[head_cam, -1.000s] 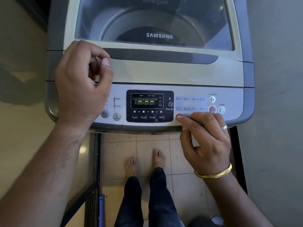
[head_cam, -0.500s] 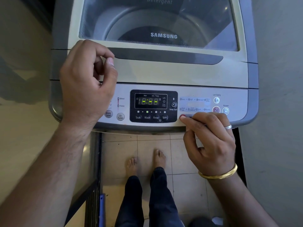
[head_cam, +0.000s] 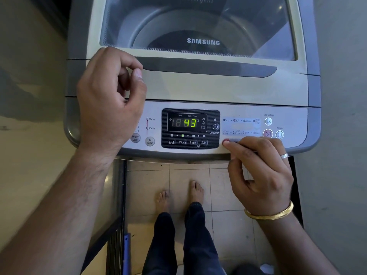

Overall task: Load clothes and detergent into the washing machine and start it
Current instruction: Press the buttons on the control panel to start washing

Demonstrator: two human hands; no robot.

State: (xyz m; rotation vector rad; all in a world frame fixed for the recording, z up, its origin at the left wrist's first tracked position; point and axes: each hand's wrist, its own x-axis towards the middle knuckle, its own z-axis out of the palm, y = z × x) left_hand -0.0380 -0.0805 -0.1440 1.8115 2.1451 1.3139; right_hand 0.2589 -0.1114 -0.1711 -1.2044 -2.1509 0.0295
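Display (head_cam: 186,122) changed: two lit digits

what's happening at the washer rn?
A person is standing barefoot at a top-load washing machine with its lid shut. The right hand has its forefinger on a red-tipped button at the front edge of the control panel. The left hand rests loosely curled on the machine's top left, holding nothing. The display shows 43 lit, with the Wash indicator green.

Domestic laundry corner of a home: a top-loading Samsung washing machine (head_cam: 190,80) stands on a beige tiled floor (head_cam: 178,181), hemmed in by plain walls (head_cam: 341,96), with bare feet (head_cam: 196,190) below.
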